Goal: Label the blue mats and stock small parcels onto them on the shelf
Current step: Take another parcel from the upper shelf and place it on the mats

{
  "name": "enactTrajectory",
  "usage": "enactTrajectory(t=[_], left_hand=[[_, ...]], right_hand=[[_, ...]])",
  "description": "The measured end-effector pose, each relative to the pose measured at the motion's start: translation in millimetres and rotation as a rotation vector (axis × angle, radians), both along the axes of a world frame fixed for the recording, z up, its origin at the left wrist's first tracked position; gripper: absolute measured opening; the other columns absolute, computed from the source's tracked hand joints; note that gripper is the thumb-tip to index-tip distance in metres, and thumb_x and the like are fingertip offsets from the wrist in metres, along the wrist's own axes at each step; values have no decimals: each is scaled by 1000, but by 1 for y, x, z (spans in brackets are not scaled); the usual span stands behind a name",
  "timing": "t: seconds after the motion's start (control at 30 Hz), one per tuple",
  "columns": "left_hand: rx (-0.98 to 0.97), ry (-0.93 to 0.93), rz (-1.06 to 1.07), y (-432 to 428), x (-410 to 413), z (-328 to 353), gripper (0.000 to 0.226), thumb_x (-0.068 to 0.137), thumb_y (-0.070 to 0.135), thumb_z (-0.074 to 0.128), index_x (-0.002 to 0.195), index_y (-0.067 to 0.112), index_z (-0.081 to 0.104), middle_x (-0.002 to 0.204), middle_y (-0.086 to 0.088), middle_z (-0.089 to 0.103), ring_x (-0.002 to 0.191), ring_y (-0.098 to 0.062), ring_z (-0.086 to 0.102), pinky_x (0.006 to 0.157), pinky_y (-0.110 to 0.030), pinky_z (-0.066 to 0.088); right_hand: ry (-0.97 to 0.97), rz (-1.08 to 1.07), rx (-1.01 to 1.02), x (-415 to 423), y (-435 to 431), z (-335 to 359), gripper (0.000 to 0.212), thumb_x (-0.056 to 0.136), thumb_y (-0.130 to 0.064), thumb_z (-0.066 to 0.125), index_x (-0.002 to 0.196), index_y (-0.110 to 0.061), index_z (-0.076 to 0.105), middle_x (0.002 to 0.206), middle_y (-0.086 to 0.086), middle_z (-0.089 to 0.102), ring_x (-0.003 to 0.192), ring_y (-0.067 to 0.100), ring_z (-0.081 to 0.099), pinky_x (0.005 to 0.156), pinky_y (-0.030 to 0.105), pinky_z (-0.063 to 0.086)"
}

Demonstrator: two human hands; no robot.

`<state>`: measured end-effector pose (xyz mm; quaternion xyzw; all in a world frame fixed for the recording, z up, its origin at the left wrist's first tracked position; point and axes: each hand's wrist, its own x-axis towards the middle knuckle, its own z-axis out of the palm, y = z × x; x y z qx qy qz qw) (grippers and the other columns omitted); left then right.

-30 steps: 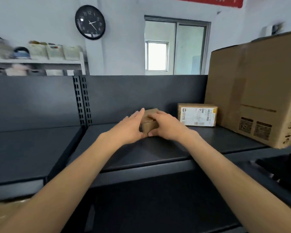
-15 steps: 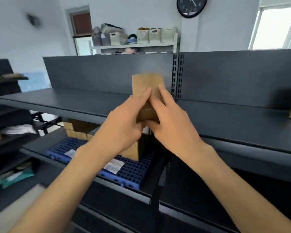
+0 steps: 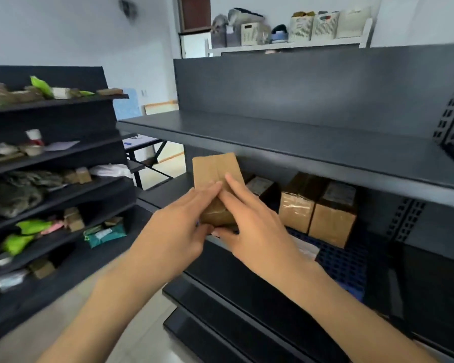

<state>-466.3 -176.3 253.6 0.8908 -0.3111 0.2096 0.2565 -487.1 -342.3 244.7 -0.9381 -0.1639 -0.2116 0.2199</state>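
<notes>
You hold the small parcel [image 3: 215,174] in both hands, raised in front of the shelving, its top half level with the front lip of the upper shelf [image 3: 312,155]. Your left hand [image 3: 173,229] and right hand [image 3: 257,226] each pinch its lower half, with fingers laid flat on the near face and thumbs tucked beneath. The grip is narrow and sits low on the box.

The blue mat [image 3: 344,263] lies on the shelf below, to your right, with 2 stocked boxes [image 3: 333,224] standing side by side on it. A white slip [image 3: 306,248], likely the label, shows on the mat's near part, partly behind your right hand; I cannot read it.

These are the risks, as I judge them:
- The parcel stands tall in your hands, so it may clip the upper shelf's lip as you carry it under, unless you lower it first.
- Both grips are at the bottom, so a knock at the top could tip it out of your fingers.
- The room beside the stocked boxes looks tight, and pushing in at an angle could shove them back or off the mat.
- Setting the parcel down on the slip would cover the label.
</notes>
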Motion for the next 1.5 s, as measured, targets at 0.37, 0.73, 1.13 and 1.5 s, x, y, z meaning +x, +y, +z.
enactTrajectory(t=[0.37, 0.73, 1.13, 1.5], left_hand=[[-41, 241, -246, 24, 171, -70, 77, 83, -8, 52, 149, 25, 32, 152, 8, 37, 140, -10, 33, 115, -27, 29], [75, -44, -327, -21, 375, -96, 71, 76, 4, 65, 142, 17, 43, 146, -10, 43, 140, -34, 30, 114, -48, 30], [410, 4, -364, -34, 498, -126, 54, 88, 14, 55, 140, 22, 42, 131, -14, 57, 124, -38, 47, 103, -47, 38], [302, 30, -626, -34, 526, -136, 29, 84, 36, 61, 105, 18, 55, 90, -2, 62, 83, -17, 56, 67, -31, 42]], right_hand=[[128, -265, 35, 141, 42, -71, 74, 90, -27, 65, 151, -29, 22, 163, -7, 8, 147, 25, 23, 112, 48, 35], [88, -554, 81, 307, -12, -105, 81, 87, -27, 69, 153, -23, 23, 158, 4, 26, 143, 29, 30, 110, 43, 38], [365, -698, 93, 374, -18, -119, 71, 92, -35, 61, 151, -26, 22, 147, 10, 43, 130, 29, 44, 103, 41, 43], [425, -835, 119, 381, 3, -117, 30, 84, -53, 54, 108, -36, 48, 100, -9, 64, 94, 11, 62, 80, 32, 52]])
